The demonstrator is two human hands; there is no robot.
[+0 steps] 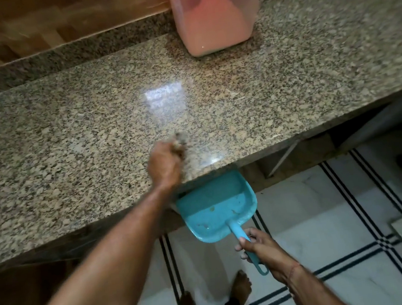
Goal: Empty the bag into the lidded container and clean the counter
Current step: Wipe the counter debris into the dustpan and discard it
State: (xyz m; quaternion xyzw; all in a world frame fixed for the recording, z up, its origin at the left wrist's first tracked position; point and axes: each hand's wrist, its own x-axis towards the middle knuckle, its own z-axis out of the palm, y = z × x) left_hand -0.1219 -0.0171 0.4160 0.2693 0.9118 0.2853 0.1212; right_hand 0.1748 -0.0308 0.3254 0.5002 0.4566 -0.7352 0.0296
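Observation:
A clear plastic container (216, 16) with a red lid stands at the back of the speckled granite counter (66, 133), filled partway with pale powder. My left hand (165, 165) rests near the counter's front edge, shut on a small blurred thing, perhaps a brush or cloth (179, 142). Just below that edge, my right hand (259, 246) grips the handle of a turquoise dustpan (214, 209), whose mouth sits under the counter lip. A few crumbs lie in the pan. No bag is in view.
A raised granite ledge (81, 50) and wooden wall run behind the counter. Below are white floor tiles with dark stripes (341, 211) and my bare feet (240, 289). Dark open space lies under the counter at right.

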